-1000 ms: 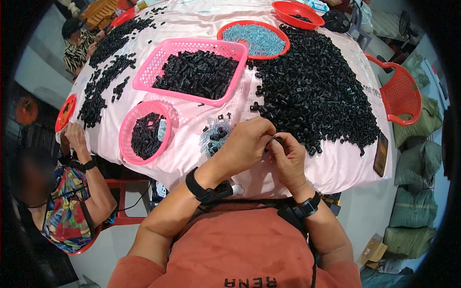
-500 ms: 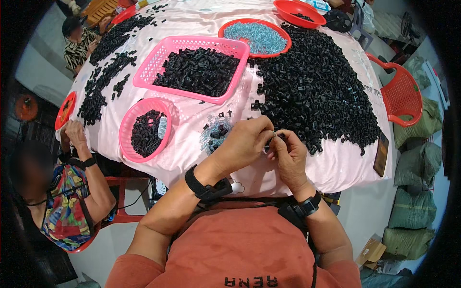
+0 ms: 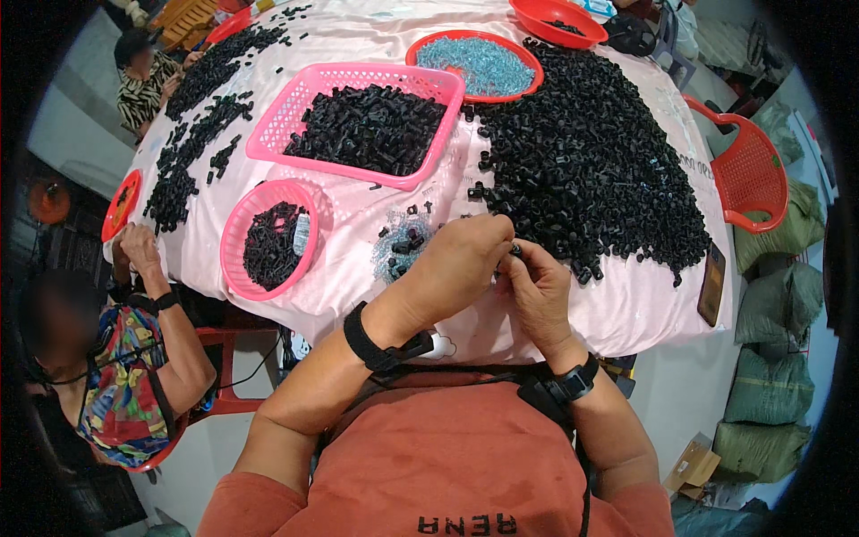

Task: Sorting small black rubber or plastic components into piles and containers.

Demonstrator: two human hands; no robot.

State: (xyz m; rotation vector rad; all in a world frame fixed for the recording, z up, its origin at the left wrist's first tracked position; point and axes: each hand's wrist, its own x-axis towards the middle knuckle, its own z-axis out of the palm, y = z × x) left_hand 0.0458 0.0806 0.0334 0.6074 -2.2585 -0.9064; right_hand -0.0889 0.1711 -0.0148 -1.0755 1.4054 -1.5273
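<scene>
My hands meet over the near edge of the cloth-covered table. A small black plastic part (image 3: 515,251) is pinched between the thumb and fingers of my right hand (image 3: 543,288). My left hand (image 3: 467,258) is closed with its fingertips against that part; whatever else they grip is hidden behind the knuckles. Beside my left wrist lies a small heap of clear bluish springs (image 3: 386,255) with a few black pieces on it. Just beyond my fingers spreads a large pile of black plastic parts (image 3: 591,170).
A pink rectangular basket (image 3: 268,134) and a round pink basket (image 3: 234,242) hold black pieces. Farther off, a red bowl (image 3: 539,67) contains bluish springs. A phone (image 3: 711,285) lies at the right edge, near a red chair (image 3: 747,170). Two co-workers sit at the left.
My fingertips have shifted slightly around the small part, and its black end shows more plainly between them. Both forearms stay almost where they were.
</scene>
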